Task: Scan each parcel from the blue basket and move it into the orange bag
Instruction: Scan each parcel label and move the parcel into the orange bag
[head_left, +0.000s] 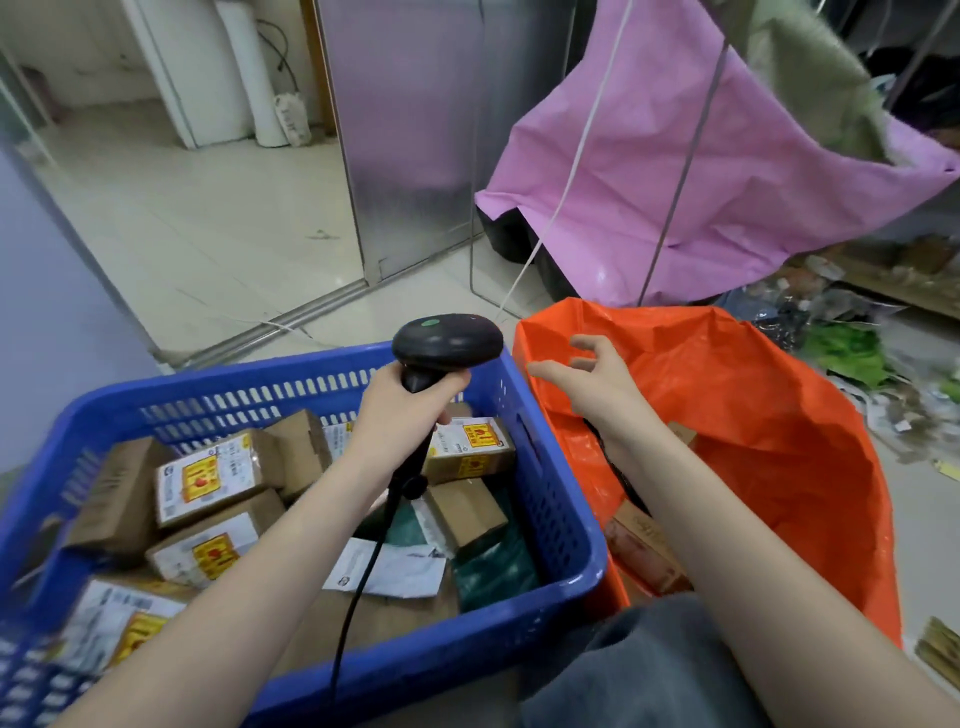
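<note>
Many cardboard parcels (218, 475) fill the blue basket (561, 499) on the near left, touching the orange bag (779, 415) on its right. Her left hand (400, 415) has its grip clamped round the handle of a black scanner (447, 345) above the basket. Her right hand (587, 376) hovers over the bag's mouth, fingers spread apart, holding nothing. One box (644, 551) lies inside the bag.

The left hand (400, 410) curls round a handle, forearm reaching forward. The right hand (587, 376), just beside it, hangs with fingers spread and relaxed, holding nothing.
</note>
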